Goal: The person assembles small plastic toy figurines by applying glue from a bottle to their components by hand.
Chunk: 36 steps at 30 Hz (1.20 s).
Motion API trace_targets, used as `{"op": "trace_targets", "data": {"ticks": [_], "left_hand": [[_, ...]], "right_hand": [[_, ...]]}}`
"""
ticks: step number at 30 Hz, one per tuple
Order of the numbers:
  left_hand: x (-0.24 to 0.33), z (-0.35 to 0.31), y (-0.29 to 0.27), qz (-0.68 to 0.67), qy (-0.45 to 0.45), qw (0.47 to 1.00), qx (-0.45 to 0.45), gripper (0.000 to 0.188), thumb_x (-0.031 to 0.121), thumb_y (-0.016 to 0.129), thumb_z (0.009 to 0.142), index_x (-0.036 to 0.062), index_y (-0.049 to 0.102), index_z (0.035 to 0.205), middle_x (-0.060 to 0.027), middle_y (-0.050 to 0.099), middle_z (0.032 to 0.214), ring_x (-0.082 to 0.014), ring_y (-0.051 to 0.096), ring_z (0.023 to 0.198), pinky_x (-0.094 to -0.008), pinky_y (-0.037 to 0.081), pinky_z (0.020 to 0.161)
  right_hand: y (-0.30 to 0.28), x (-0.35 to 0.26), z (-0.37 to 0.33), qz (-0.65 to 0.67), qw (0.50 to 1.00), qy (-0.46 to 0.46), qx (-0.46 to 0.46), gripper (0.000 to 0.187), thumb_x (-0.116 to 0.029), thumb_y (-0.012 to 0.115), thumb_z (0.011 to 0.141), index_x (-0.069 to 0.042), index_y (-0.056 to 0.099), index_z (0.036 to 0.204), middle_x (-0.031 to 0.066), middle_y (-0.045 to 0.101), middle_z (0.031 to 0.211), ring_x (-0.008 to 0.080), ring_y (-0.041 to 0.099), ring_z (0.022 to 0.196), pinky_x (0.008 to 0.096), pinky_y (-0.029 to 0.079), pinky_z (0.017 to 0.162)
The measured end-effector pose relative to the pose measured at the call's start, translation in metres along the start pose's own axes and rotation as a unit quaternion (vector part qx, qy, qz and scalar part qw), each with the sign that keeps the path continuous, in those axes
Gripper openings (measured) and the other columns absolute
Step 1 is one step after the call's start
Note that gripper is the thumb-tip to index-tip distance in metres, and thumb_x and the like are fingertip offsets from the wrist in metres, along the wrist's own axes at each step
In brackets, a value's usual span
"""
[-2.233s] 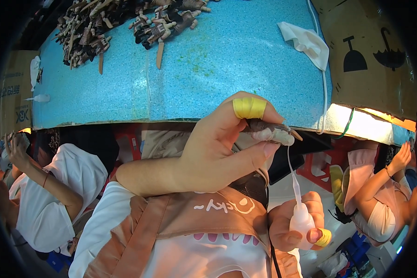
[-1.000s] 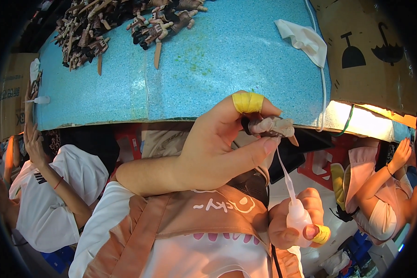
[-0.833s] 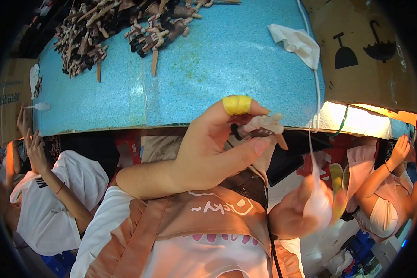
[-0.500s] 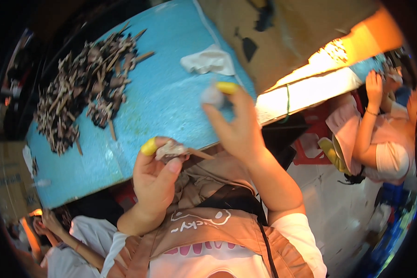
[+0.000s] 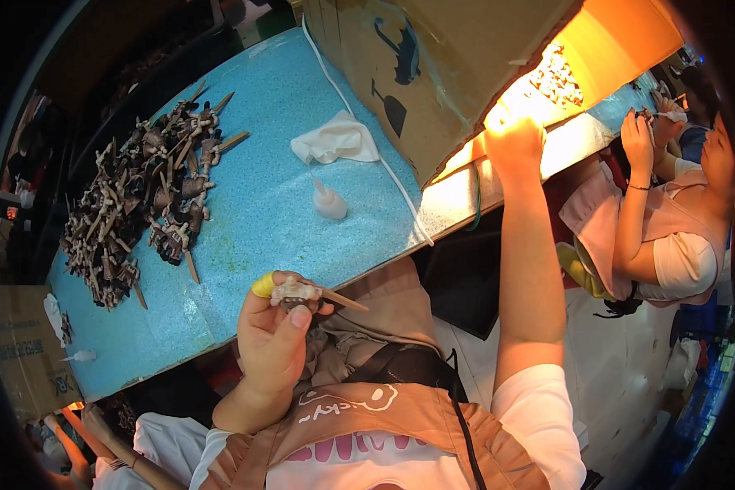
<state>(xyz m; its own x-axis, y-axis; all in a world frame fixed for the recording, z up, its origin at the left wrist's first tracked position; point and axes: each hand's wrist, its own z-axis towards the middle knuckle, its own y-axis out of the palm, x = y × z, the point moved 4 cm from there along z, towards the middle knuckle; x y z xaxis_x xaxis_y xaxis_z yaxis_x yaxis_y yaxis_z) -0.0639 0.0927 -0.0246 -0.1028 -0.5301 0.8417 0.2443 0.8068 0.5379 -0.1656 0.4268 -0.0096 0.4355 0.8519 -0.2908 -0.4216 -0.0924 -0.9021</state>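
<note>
My left hand [image 5: 273, 331], a yellow cover on one finger, is closed on a small pale-and-dark figurine [image 5: 296, 291] near the table's front edge. A pointed wooden stick [image 5: 345, 300] juts rightward from it. My right arm stretches far to the right, and my right hand [image 5: 514, 147] is at the brightly lit opening beside the cardboard box [image 5: 457, 73]; glare hides its fingers. On the blue table stands a small translucent squeeze bottle [image 5: 329, 201] with a narrow tip, just in front of a crumpled white cloth [image 5: 336, 140]. Nothing touches the bottle.
A heap of similar figurines [image 5: 131, 204] with wooden sticks covers the left of the blue tabletop [image 5: 245, 188]. Small pieces [image 5: 557, 77] lie under the orange light. A white cord [image 5: 396, 188] runs past the box. Co-workers sit at right [image 5: 670, 253] and lower left [image 5: 167, 445].
My right hand has let go of the squeeze bottle, which now stands on the table, and has reached right into the light. My left hand keeps the figurine almost in place.
</note>
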Motion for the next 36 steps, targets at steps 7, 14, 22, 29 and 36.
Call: {"op": "trace_targets", "data": {"ticks": [7, 14, 22, 29, 36], "left_hand": [[-0.004, -0.006, 0.004, -0.021, -0.058, 0.998, 0.002, 0.035, 0.002, 0.058, 0.082, -0.0006, 0.046, 0.115, -0.0119, 0.056, 0.102, -0.0220, 0.055, 0.097, -0.0363, 0.047, 0.084], [-0.008, -0.004, 0.027, 0.058, -0.104, 0.984, -0.129, 0.032, 0.001, 0.059, 0.081, -0.0034, 0.048, 0.111, -0.0102, 0.053, 0.104, -0.0208, 0.055, 0.100, -0.0301, 0.045, 0.087], [0.001, -0.004, 0.024, 0.235, 0.001, 0.961, -0.148, 0.032, 0.001, 0.065, 0.075, -0.0011, 0.057, 0.106, -0.0078, 0.055, 0.095, -0.0139, 0.052, 0.083, -0.0237, 0.040, 0.072], [0.007, -0.007, 0.019, 0.310, 0.021, 0.939, -0.149, 0.029, 0.007, 0.067, 0.075, -0.0031, 0.056, 0.101, -0.0116, 0.055, 0.089, -0.0198, 0.056, 0.079, -0.0277, 0.045, 0.068], [0.012, -0.007, 0.019, 0.328, 0.059, 0.925, -0.182, 0.039, 0.008, 0.068, 0.072, 0.0002, 0.058, 0.109, -0.0102, 0.056, 0.090, -0.0191, 0.056, 0.078, -0.0267, 0.043, 0.067]], "right_hand": [[-0.011, -0.002, -0.028, 0.275, 0.954, -0.090, 0.076, 0.009, -0.004, 0.060, 0.071, 0.000, 0.059, 0.079, 0.0108, 0.060, 0.076, 0.0245, 0.058, 0.072, 0.0321, 0.045, 0.065], [-0.056, -0.056, -0.167, 0.691, 0.706, -0.116, -0.103, 0.023, 0.004, 0.068, 0.068, -0.001, 0.056, 0.087, 0.0099, 0.056, 0.090, 0.0164, 0.054, 0.078, 0.0272, 0.044, 0.071], [-0.058, -0.079, -0.181, 0.617, 0.736, -0.210, -0.183, 0.030, 0.002, 0.074, 0.062, -0.002, 0.056, 0.086, 0.0102, 0.056, 0.084, 0.0205, 0.055, 0.076, 0.0291, 0.046, 0.065], [-0.073, -0.091, -0.190, 0.422, 0.836, -0.349, -0.039, 0.031, -0.001, 0.078, 0.055, -0.003, 0.057, 0.078, 0.0075, 0.062, 0.082, 0.0227, 0.058, 0.073, 0.0303, 0.047, 0.064], [-0.074, -0.083, -0.186, 0.434, 0.849, -0.294, -0.075, 0.029, -0.015, 0.079, 0.059, -0.004, 0.057, 0.076, 0.0087, 0.054, 0.090, 0.0271, 0.053, 0.088, 0.0385, 0.044, 0.076]]}}
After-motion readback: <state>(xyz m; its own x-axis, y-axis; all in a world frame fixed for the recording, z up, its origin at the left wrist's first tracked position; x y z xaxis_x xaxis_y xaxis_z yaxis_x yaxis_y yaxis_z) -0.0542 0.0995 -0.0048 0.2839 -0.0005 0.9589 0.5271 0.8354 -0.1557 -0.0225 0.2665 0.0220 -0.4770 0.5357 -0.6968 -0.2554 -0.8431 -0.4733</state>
